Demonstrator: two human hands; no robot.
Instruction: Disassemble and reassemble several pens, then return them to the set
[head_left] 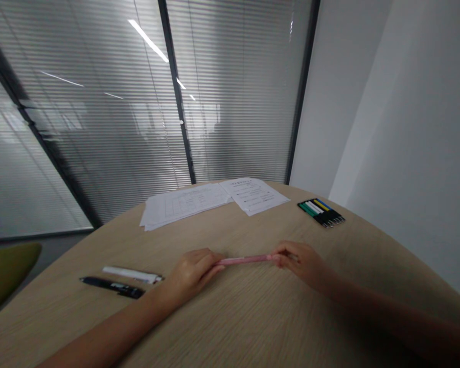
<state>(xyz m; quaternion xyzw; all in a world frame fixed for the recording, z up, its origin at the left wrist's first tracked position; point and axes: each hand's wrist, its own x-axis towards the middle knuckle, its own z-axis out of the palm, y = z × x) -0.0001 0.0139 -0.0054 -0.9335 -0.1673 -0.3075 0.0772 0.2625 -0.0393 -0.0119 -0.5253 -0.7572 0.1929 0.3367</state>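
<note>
A slim pink pen (247, 259) is held level just above or on the table, one end in each hand. My left hand (195, 268) is closed round its left end, thumb and fingers pressed together. At the other end, my right hand (297, 258) pinches the tip between thumb and fingers. The ends of the pen are hidden by the fingertips. Left of my left hand lie a white pen (128, 273) and a black pen (111, 286), side by side.
The round wooden table (230, 327) has several printed sheets (187, 202) at its far side. A black case with coloured pens or refills (322, 212) lies at the far right. A green chair (11, 271) stands at the left, beyond the table's edge.
</note>
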